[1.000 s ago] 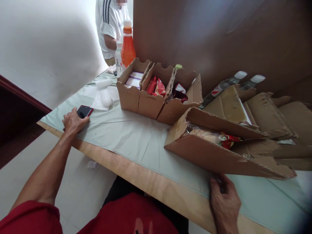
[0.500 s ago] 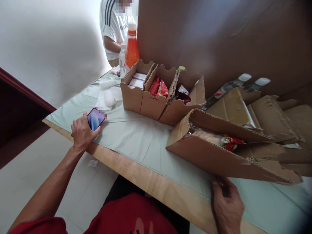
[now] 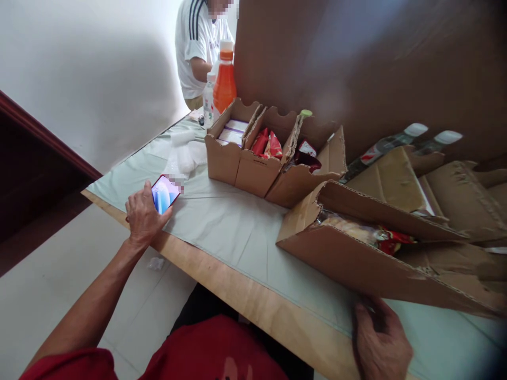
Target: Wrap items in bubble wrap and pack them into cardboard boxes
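Note:
My left hand (image 3: 143, 214) is closed around a smartphone (image 3: 165, 193) with a lit blue and purple screen, tilted over the table's front-left part. My right hand (image 3: 381, 338) rests at the table's front edge, close against the lower side of a long cardboard box (image 3: 336, 258). Its thumb stands apart from the fingers, and nothing shows between them. The fingertips are partly in shadow by the box, so I cannot tell whether they touch it. Inside this box lie a clear-wrapped pale snack (image 3: 350, 226) and a red packet (image 3: 394, 240).
Cardboard bins (image 3: 222, 161) hold white boxes (image 3: 233, 132), red packets (image 3: 269, 145) and a dark packet (image 3: 308, 158). An orange drink bottle (image 3: 225, 84) and clear bottles (image 3: 390, 143) stand or lean behind. Bubble wrap (image 3: 184, 158) lies on the cloth. A person (image 3: 198, 58) is beyond the far end.
The whole view has shifted, so things sit farther right in the picture. The phone's screen looks brighter. Both hands keep about the same pose.

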A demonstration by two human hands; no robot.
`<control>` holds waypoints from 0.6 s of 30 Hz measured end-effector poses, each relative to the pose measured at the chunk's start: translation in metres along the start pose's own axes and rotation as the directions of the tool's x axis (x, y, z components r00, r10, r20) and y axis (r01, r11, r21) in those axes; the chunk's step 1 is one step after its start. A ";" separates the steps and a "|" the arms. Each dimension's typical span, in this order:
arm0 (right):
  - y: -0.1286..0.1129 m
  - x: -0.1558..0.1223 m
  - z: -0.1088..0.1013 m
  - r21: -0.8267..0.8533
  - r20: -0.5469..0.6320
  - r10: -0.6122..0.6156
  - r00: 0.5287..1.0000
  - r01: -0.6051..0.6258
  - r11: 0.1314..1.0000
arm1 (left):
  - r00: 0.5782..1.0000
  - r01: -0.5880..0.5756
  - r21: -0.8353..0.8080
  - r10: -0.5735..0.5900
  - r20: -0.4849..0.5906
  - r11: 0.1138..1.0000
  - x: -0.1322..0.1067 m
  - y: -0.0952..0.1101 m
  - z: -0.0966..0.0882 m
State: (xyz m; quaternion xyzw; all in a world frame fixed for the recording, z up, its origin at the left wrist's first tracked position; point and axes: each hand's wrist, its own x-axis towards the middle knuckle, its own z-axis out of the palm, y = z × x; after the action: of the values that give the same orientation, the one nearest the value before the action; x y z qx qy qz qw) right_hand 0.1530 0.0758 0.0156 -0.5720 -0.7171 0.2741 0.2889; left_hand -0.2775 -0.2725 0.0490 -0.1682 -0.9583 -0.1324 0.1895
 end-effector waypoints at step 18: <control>-0.005 -0.002 -0.001 -0.017 -0.005 0.006 1.000 -0.006 1.000 | 0.995 0.092 0.079 -0.095 0.024 0.993 0.016 -0.008 0.004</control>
State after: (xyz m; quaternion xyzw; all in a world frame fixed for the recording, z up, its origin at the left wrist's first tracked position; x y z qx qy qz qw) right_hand 0.1503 0.0732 0.0200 -0.5773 -0.7170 0.2672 0.2849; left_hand -0.2957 -0.2743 0.0500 -0.1175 -0.9720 -0.1016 0.1761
